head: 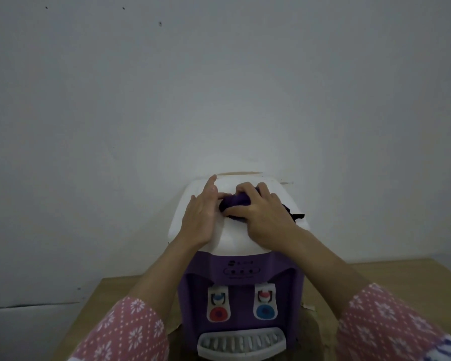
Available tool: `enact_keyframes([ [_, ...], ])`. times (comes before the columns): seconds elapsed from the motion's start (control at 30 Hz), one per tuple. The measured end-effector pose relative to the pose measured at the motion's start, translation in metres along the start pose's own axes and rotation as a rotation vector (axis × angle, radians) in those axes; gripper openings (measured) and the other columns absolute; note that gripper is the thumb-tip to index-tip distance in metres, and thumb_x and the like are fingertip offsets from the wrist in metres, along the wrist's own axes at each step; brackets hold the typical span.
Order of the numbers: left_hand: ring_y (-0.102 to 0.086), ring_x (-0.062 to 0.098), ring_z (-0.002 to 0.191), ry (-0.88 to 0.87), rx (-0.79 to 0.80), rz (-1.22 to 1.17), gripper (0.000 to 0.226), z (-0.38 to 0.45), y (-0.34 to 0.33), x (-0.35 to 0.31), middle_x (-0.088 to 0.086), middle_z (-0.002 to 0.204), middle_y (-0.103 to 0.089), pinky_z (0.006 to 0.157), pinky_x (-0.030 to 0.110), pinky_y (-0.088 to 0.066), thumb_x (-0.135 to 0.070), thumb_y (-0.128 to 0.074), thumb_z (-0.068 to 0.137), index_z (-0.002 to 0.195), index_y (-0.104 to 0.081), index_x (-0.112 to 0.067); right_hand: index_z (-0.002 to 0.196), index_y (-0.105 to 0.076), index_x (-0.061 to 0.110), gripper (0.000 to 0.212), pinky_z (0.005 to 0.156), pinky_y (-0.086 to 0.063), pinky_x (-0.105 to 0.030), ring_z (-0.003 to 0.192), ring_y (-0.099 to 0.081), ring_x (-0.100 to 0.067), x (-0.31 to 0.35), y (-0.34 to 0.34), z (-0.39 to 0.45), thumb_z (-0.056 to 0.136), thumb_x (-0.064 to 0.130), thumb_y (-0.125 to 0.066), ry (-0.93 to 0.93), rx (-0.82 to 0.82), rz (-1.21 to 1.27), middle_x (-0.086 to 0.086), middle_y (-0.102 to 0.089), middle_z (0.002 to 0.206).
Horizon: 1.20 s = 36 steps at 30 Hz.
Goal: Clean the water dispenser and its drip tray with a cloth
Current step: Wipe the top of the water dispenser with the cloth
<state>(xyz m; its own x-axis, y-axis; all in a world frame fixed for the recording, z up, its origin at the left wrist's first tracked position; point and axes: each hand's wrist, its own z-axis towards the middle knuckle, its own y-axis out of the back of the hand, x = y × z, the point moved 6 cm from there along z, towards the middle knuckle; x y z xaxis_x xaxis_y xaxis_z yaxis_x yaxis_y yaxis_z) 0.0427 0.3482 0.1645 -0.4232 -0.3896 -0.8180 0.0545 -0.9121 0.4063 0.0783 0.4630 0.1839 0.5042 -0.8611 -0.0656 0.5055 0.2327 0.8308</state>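
A small water dispenser [241, 277] with a purple front and a white top [232, 238] stands on a wooden table. Its white drip tray [241, 345] with a grey grille juts out at the bottom front. On the white top lies a bunched purple cloth [236, 201]. My right hand [261, 214] grips the cloth from above, its fingers curled over it. My left hand [201, 217] rests on the top beside the cloth, with the index finger stretched out and the other fingertips touching the cloth's left edge. A dark corner of the cloth sticks out to the right.
A red tap [218, 307] and a blue tap [265, 304] sit on the purple front above the tray. The wooden table [391, 272] extends to both sides. A plain white wall [219, 100] rises right behind the dispenser.
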Motion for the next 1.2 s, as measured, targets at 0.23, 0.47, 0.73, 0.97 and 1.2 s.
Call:
enact_keyframes([
  [0.23, -0.023, -0.008, 0.129, -0.012, 0.055, 0.060, 0.032, -0.005, -0.003, -0.007, -0.008, 0.143, -0.043, 0.114, 0.026, 0.007, -0.042, -0.005, 0.092, 0.091, -0.031, -0.061, 0.090, -0.073, 0.021, 0.041, 0.081, -0.040, -0.044, 0.097, -0.037, -0.028, -0.051, 0.005, -0.021, 0.080, -0.009, -0.046, -0.201, -0.085, 0.250, -0.005, -0.049, 0.119],
  [0.47, -0.027, -0.005, 0.127, 0.004, -0.003, 0.038, 0.038, -0.002, -0.003, -0.011, -0.012, 0.127, -0.055, 0.112, 0.024, 0.007, -0.043, -0.009, 0.096, 0.108, -0.045, -0.050, 0.089, -0.074, 0.020, 0.049, 0.083, -0.022, -0.018, 0.099, -0.036, -0.026, -0.102, -0.004, -0.028, 0.082, -0.014, -0.039, -0.393, -0.120, 0.389, -0.003, -0.050, 0.117],
  [0.73, -0.030, -0.006, 0.117, 0.025, -0.154, -0.033, 0.055, 0.008, 0.006, -0.003, -0.030, 0.078, -0.065, 0.107, 0.023, -0.012, -0.047, -0.010, 0.098, 0.131, -0.049, -0.025, 0.102, -0.070, 0.022, 0.043, 0.085, -0.036, -0.033, 0.094, -0.034, -0.023, -0.069, 0.021, -0.009, 0.082, -0.005, -0.042, -0.175, -0.123, 0.336, -0.003, -0.052, 0.120],
  [0.97, -0.038, -0.009, 0.108, 0.058, -0.201, -0.060, 0.056, 0.006, 0.006, -0.001, -0.021, 0.084, -0.069, 0.084, 0.006, -0.019, -0.051, -0.011, 0.095, 0.129, -0.049, -0.029, 0.120, -0.058, 0.032, 0.047, 0.080, -0.040, -0.039, 0.102, -0.036, -0.028, -0.019, 0.005, -0.012, 0.086, 0.003, -0.042, 0.075, 0.065, 0.136, 0.002, -0.042, 0.136],
  [1.2, -0.042, -0.026, 0.089, 0.131, -0.236, -0.015, 0.045, 0.008, 0.005, -0.011, -0.019, 0.083, -0.070, 0.076, -0.002, -0.024, -0.058, -0.015, 0.084, 0.095, -0.057, -0.046, 0.098, -0.072, 0.021, 0.045, 0.079, -0.042, -0.043, 0.092, -0.042, -0.034, -0.078, 0.008, -0.030, 0.078, -0.011, -0.048, -0.071, -0.008, 0.320, -0.007, -0.055, 0.120],
])
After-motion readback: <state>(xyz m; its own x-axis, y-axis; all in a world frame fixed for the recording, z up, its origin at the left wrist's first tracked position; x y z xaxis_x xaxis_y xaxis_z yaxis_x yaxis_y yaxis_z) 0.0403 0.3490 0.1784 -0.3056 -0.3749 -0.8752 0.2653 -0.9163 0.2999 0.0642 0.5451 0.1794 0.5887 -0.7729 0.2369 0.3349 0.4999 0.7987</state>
